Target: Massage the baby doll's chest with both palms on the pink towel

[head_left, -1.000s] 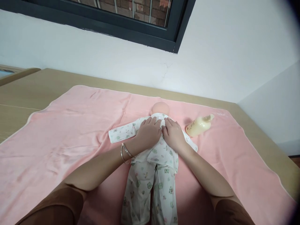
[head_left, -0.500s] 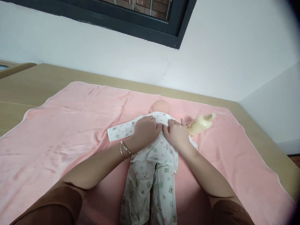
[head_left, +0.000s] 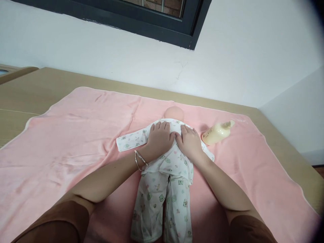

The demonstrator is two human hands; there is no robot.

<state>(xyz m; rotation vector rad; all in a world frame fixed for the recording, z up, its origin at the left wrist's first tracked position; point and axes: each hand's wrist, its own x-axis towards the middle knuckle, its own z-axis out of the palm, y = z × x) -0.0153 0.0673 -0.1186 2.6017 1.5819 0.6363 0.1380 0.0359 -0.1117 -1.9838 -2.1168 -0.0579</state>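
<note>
Wooden table (head_left: 37, 87) under a white wall carries one soft pink blanket (head_left: 76, 135). One doll (head_left: 164, 168) in printed cotton pyjamas lies on it, centre. Left hand (head_left: 159, 138) and right hand (head_left: 190, 142) press flat on its back, fingers spread, gripping nothing. One cream plastic bottle (head_left: 217, 132) lies just beside the right hand.

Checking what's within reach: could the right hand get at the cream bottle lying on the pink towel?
Probably yes. The bottle lies on its side just beside the right hand, which rests flat on the doll; only bare towel lies between them.
</note>
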